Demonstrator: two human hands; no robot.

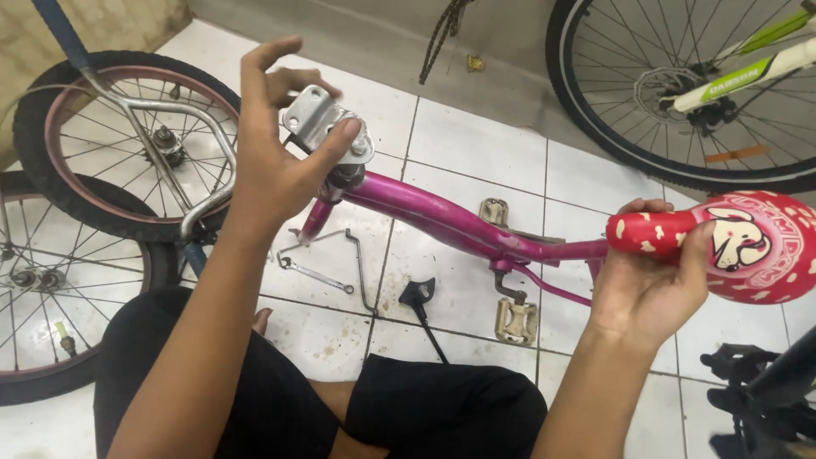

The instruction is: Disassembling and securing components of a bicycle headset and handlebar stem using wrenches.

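**Holding the little pink bike steady**

On my far left two small wheels (127,144) lean near the wall, one with a red rim. My left hand (272,161) is up at the front of the pink bike frame (442,221). My thumb presses on the silver metal bracket (327,123) on top of the front tube, and my other fingers are curled loosely above it, not closed tight. Under the frame, on the white tile floor (476,144), lie a thin wrench (314,274), a bent metal rod (361,272) and a black kickstand (421,302). A pedal (516,321) hangs down under the frame's middle. My right hand (650,280) is wrapped around the nose of the red seat (739,246), gripping it from below. A big wheel with a green and white frame (680,85) stands behind.

I think I am working on the front bracket now. Next I likely need a firm hold on the seat and careful fingers on the bracket.
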